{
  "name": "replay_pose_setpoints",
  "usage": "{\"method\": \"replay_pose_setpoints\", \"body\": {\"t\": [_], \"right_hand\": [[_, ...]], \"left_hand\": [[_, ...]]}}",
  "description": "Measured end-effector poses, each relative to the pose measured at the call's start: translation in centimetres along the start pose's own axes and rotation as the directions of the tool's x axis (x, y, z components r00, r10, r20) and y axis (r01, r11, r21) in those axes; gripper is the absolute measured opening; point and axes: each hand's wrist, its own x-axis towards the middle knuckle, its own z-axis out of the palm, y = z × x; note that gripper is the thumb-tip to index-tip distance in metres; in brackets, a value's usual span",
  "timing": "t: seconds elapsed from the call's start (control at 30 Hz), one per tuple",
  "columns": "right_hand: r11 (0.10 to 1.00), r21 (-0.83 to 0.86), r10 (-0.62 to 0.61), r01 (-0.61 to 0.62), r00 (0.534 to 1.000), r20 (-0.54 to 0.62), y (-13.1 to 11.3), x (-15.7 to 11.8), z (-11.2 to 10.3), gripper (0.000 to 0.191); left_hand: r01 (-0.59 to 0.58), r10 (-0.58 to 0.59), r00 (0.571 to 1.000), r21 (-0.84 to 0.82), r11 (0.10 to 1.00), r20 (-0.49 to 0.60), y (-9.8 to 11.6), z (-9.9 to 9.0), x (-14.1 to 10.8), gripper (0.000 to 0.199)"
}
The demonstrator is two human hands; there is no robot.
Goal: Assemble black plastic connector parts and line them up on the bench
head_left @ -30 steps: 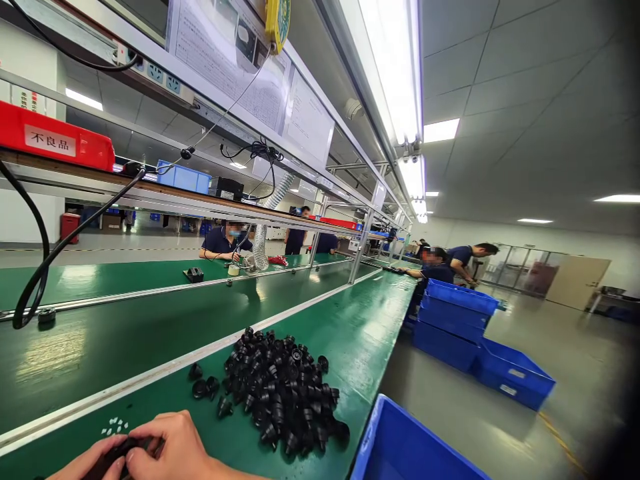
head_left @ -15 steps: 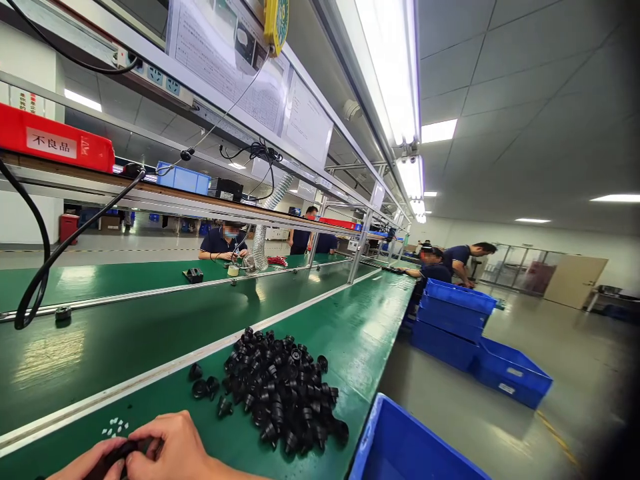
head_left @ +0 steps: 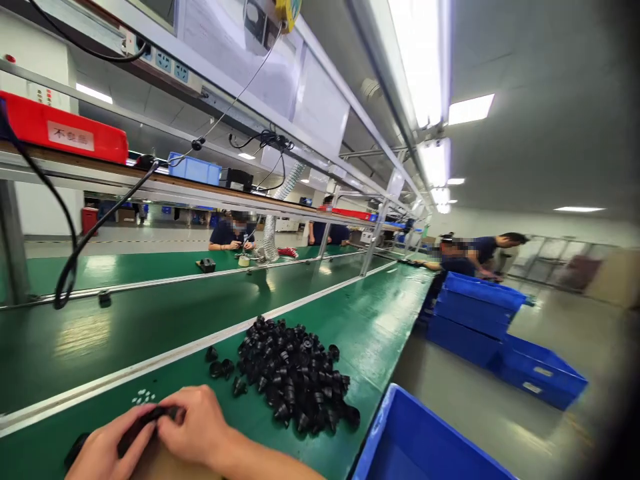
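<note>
The left hand [head_left: 111, 440] and the right hand [head_left: 197, 421] meet low in the view, over the near edge of the bench [head_left: 385, 317]. Between them is a black part [head_left: 143, 421], held up near the bench and largely hidden by the fingers. Both grips are narrow: the left thumb and fingers pinch the part from one side, and the right fingertips press on its other end. How much of it lies inside the left palm, I cannot tell.

Just past the fingertips lies a small scatter of white bits [head_left: 143, 397]. Beside the left hand, at its outer side, sits a dark piece [head_left: 76, 451], partly covered.

To the right of the hands, apart from them, a heap of black knobs [head_left: 297, 377] spreads on the bench, with a few strays [head_left: 240, 387] at its left side. A white strip [head_left: 200, 357] runs along the bench behind the heap. Off the bench's right edge stands a blue bin [head_left: 393, 407]. Farther back are stacked crates [head_left: 467, 323], and above the bench a shelf carries a red tray [head_left: 107, 141].
</note>
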Motion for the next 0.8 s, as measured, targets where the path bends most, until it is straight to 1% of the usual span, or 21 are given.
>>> {"method": "replay_pose_setpoints", "body": {"t": [0.03, 0.07, 0.13, 0.2, 0.23, 0.27, 0.33, 0.37, 0.43, 0.5, 0.53, 0.6, 0.7, 0.8], "right_hand": [[0.995, -0.1, 0.015, -0.016, 1.0, -0.018, 0.1, 0.2, -0.9, 0.025], [0.99, -0.136, 0.028, -0.033, 0.999, -0.037, 0.4, 0.5, -1.7, 0.023], [0.985, -0.156, 0.067, -0.076, 0.996, -0.06, 1.7, 1.2, -3.1, 0.024], [0.977, -0.18, 0.105, -0.116, 0.992, -0.07, 3.2, 2.0, -3.7, 0.032], [0.97, -0.214, 0.104, -0.118, 0.992, -0.074, 3.7, 2.4, -3.7, 0.035], [0.961, -0.257, 0.08, -0.098, 0.994, -0.08, 4.1, 2.6, -3.6, 0.039], [0.958, -0.286, -0.012, -0.008, 0.998, -0.069, 4.1, 2.9, -2.9, 0.044], [0.964, -0.262, -0.063, 0.047, 0.997, -0.053, 3.8, 2.9, -2.4, 0.044], [0.98, -0.151, -0.131, 0.13, 0.991, 0.006, 3.0, 2.8, -1.2, 0.041], [0.986, -0.072, -0.145, 0.151, 0.986, 0.088, 2.2, 2.7, 0.0, 0.041], [0.986, -0.067, -0.14, 0.149, 0.982, 0.127, 2.0, 2.7, 0.5, 0.043], [0.983, -0.109, -0.125, 0.147, 0.974, 0.187, 1.9, 2.8, 1.3, 0.048], [0.971, -0.173, -0.125, 0.163, 0.969, 0.213, 2.1, 3.1, 1.7, 0.05], [0.963, -0.174, -0.166, 0.206, 0.961, 0.223, 2.2, 3.1, 1.5, 0.051]], "left_hand": [[-0.006, 0.005, 1.0, 0.025, 1.0, 0.03, 0.5, -0.5, 0.2, 0.03], [-0.012, 0.011, 1.0, 0.054, 0.998, 0.022, 0.9, -1.1, 0.5, 0.032], [-0.002, 0.003, 1.0, 0.138, 0.99, -0.01, 1.3, -2.4, 1.2, 0.034], [0.04, -0.04, 0.999, 0.23, 0.972, -0.004, 0.8, -3.6, 1.8, 0.032], [0.071, -0.077, 0.997, 0.269, 0.961, 0.011, 0.4, -4.1, 2.0, 0.03], [0.102, -0.116, 0.993, 0.299, 0.949, 0.031, -0.1, -4.5, 2.1, 0.028], [0.149, -0.182, 0.981, 0.331, 0.932, 0.07, -0.9, -5.0, 2.2, 0.024], [0.163, -0.2, 0.976, 0.333, 0.929, 0.082, -1.1, -5.1, 2.1, 0.023], [0.168, -0.208, 0.973, 0.315, 0.934, 0.1, -1.3, -4.8, 2.0, 0.023], [0.151, -0.191, 0.975, 0.293, 0.944, 0.114, -1.1, -4.3, 1.9, 0.027], [0.141, -0.182, 0.976, 0.289, 0.947, 0.121, -1.0, -4.1, 1.9, 0.028], [0.132, -0.177, 0.976, 0.297, 0.946, 0.13, -0.7, -3.7, 2.0, 0.031], [0.137, -0.189, 0.972, 0.317, 0.938, 0.141, -0.5, -3.4, 2.3, 0.03], [0.125, -0.184, 0.971, 0.334, 0.934, 0.153, -0.5, -3.5, 2.5, 0.028]]}}
